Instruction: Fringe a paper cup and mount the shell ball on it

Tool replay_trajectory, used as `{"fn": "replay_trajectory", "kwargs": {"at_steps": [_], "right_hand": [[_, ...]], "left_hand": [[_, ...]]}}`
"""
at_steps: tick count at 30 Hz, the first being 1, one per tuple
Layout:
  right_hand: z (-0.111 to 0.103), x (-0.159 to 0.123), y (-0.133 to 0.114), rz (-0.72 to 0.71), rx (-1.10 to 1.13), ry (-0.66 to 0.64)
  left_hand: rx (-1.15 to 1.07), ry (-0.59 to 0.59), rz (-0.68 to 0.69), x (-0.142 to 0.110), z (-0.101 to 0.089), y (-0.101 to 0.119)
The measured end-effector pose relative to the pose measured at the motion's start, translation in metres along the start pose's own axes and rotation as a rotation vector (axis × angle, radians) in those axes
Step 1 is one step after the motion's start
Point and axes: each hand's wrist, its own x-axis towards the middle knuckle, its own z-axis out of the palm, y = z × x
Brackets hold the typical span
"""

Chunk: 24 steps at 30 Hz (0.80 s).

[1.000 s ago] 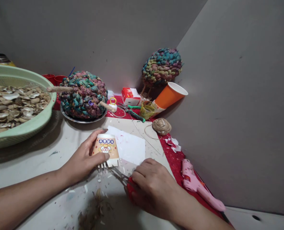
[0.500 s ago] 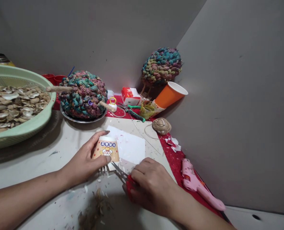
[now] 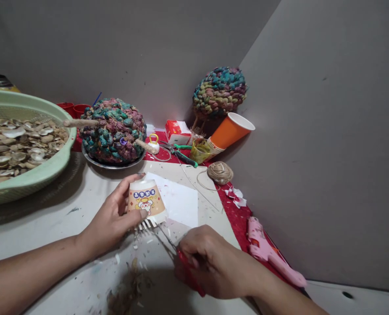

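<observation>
My left hand (image 3: pixel 124 212) grips a paper cup (image 3: pixel 147 199) that is upside down, with a cartoon print on its side. Narrow cut strips fringe the cup's lower edge under my thumb. In my right hand (image 3: pixel 210 258) is a pair of red-handled scissors (image 3: pixel 189 269). The scissors' blades reach to the cup's fringed edge and look parted. A white sheet of paper (image 3: pixel 181 203) lies behind the cup, and small paper scraps are scattered on the table below it.
A green basket of shells (image 3: pixel 54 162) stands at left. Behind are a shell-covered ball (image 3: pixel 112 131) on a metal dish, another such ball (image 3: pixel 219 92), pliers (image 3: pixel 185 157), an orange cup (image 3: pixel 230 131) and twine (image 3: pixel 220 173). A pink glue gun (image 3: pixel 273 253) lies at right.
My left hand has turned the cup slightly, so its print and cut strips show more. My right hand has opened the scissors wider, with the lower red handle swinging down.
</observation>
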Motion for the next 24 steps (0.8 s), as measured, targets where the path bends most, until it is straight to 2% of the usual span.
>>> {"fn": "replay_trajectory", "kwargs": {"at_steps": [8, 11, 15, 20, 24], "right_hand": [[-0.0028, 0.0001, -0.0045, 0.193, 0.34, -0.173], [-0.0058, -0.001, -0.0031, 0.171, 0.413, -0.207], [-0.0071, -0.0026, 0.0009, 0.096, 0.43, -0.187], [-0.006, -0.002, 0.0016, 0.206, 0.527, -0.242], [-0.0069, 0.0, -0.0011, 0.222, 0.537, -0.252]], "left_hand": [[0.061, -0.039, 0.071, -0.0029, -0.0046, -0.0049], [0.056, -0.035, 0.081, -0.0025, -0.0043, -0.004], [0.057, -0.029, 0.084, -0.0021, -0.004, -0.003], [0.068, -0.032, 0.082, -0.0033, -0.0041, -0.0042], [0.089, -0.015, 0.086, -0.0043, -0.0032, -0.004]]}}
